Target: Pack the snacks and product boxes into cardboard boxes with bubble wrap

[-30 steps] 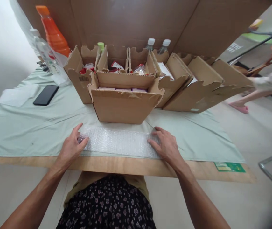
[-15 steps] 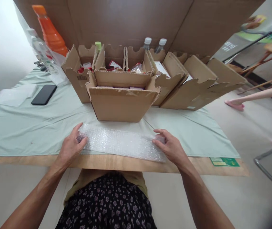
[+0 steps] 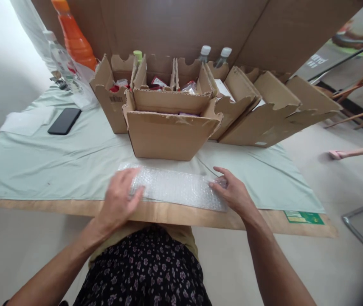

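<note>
A long strip of bubble wrap [image 3: 175,187] lies across the front of the table. My left hand [image 3: 122,193] is over its left end, slightly smeared by motion, thumb apart from the fingers; part of the wrap is hidden beneath it. At the other end, my right hand [image 3: 232,189] has the wrap's right edge between thumb and fingers. Just behind the strip stands a low cardboard box [image 3: 173,138] with some purple packets barely showing inside.
Several cut-open cardboard boxes [image 3: 114,104] stand in a row behind, holding red and white packets. At the left are a black phone [image 3: 64,121], white sheets [image 3: 22,123] and an orange bottle [image 3: 77,44]. A green card [image 3: 304,217] lies at the right front edge. Another person's foot [image 3: 337,155] shows at right.
My left hand has moved right, from the wrap's left edge to over its surface. My right hand stays at the right end. The view has shifted slightly.
</note>
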{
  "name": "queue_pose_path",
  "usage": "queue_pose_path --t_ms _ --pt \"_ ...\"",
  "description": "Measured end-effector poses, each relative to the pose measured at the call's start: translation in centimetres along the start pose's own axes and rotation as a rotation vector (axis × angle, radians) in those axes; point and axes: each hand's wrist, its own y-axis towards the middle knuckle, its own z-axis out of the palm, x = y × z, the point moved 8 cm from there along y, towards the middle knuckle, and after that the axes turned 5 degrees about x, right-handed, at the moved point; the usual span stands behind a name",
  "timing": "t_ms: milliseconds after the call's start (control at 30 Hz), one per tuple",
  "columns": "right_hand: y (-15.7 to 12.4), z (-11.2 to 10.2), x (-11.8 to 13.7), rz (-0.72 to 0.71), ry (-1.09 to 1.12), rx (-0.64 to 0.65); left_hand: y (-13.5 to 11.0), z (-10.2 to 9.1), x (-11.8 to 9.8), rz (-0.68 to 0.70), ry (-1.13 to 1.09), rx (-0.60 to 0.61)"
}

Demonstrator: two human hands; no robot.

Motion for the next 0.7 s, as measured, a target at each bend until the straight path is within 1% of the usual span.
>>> queue_pose_path --t_ms 67,100,167,200,233,267,300,333,433,500,533,600,633,667,700 --pt "-0.3 -0.4 1.1 -0.001 0.093 0.02 0.2 2.7 -3.4 0.182 -0.11 0.162" --pt "-0.6 -0.6 1.8 0.001 0.174 0.043 0.3 4.1 -4.6 0.237 -0.123 0.249" --pt "-1.1 -0.8 3.5 0.023 0.366 0.112 0.6 6.8 -5.8 0.271 -0.106 0.397" --pt "-1.4 -0.7 4.5 0.037 0.454 0.149 0.8 7.6 -5.8 0.264 -0.115 0.442" --pt "-1.7 -0.6 5.6 0.043 0.529 0.178 1.0 7.9 -5.6 0.247 -0.157 0.452" --pt "-1.8 -0.3 6.8 0.041 0.586 0.204 1.2 7.7 -5.2 0.214 -0.235 0.434" --pt "-1.8 0.3 8.1 0.032 0.629 0.227 1.4 7.1 -4.4 0.156 -0.344 0.392" --pt "-1.6 1.1 9.4 0.018 0.665 0.249 1.5 6.3 -3.3 0.07 -0.471 0.341" --pt "-0.4 4.8 13.3 -0.029 0.769 0.31 0.9 3.9 0.7 -0.235 -0.859 0.218" --pt "0.5 7.8 15.7 -0.055 0.858 0.36 0.6 2.8 2.8 -0.367 -1.01 0.184" --pt "0.9 9.3 16.7 -0.067 0.898 0.398 0.6 2.4 3.6 -0.403 -1.023 0.172" --pt "1.2 11.3 18.2 -0.097 0.935 0.472 0.8 1.8 5.0 -0.436 -0.92 0.158" --pt "1.2 11.7 18.5 -0.121 0.921 0.482 1.0 1.7 5.5 -0.437 -0.832 0.154" --pt "1.2 11.5 18.5 -0.153 0.881 0.459 1.1 1.6 6.0 -0.433 -0.737 0.15" --pt "1.1 10.9 18.3 -0.19 0.813 0.405 1.3 1.5 6.4 -0.431 -0.643 0.144"
